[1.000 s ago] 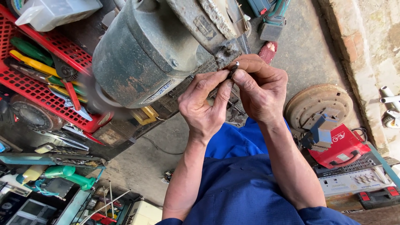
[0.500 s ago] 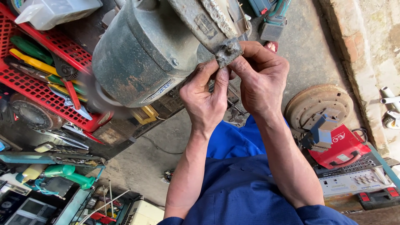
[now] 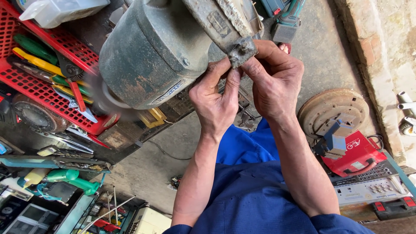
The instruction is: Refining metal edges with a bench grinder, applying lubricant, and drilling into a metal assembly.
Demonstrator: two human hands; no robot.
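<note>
A big grey-green electric motor (image 3: 160, 47) with rust patches fills the upper middle of the head view. A rusty metal bracket (image 3: 225, 26) runs across its side and ends in a bolted corner (image 3: 241, 53). My left hand (image 3: 214, 104) and my right hand (image 3: 273, 82) meet just under that corner. The fingertips of both hands pinch at the bracket's end; any small part between them is hidden. My forearms come up from blue sleeves at the bottom.
A red perforated tray (image 3: 30, 82) at left holds pliers and screwdrivers. A round rusty brake drum (image 3: 333, 108), a red case (image 3: 355, 151) and a white unit (image 3: 372, 188) lie at right. A brick wall edge (image 3: 372, 39) runs along the right. A green bottle (image 3: 71, 178) sits lower left.
Both hands have shifted slightly up and left along the bracket's end, fingers regripping at its bolted corner. The motor stays in place.
</note>
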